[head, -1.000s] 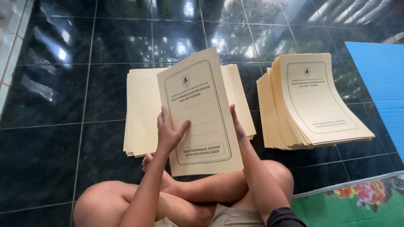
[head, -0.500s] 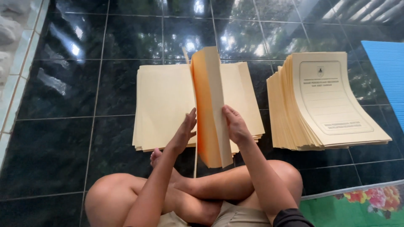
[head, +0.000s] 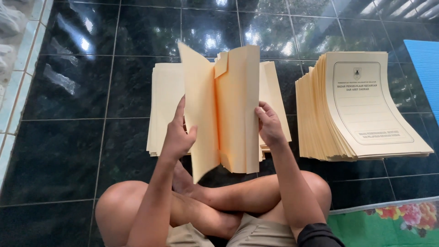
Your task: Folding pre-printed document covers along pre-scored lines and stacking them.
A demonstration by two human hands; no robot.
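Observation:
I sit cross-legged on a dark tiled floor and hold a cream paper folder (head: 228, 110) upright in front of me, spread apart like a book. My left hand (head: 178, 135) grips its left cover. My right hand (head: 269, 124) grips the right cover with its folded flap. Behind the folder lies a flat pile of plain cream folders (head: 162, 105). To the right stands a taller stack of printed folders (head: 361, 110), face up, its edges fanned.
Glossy black floor tiles (head: 82, 137) surround the piles. A blue mat (head: 423, 64) lies at the far right and a green flowered mat (head: 388, 222) at the lower right. A pale tiled border (head: 13, 91) runs along the left edge.
The folder first showed its printed front, then turned edge-on, and now my hands have spread its two covers apart so the inside faces me.

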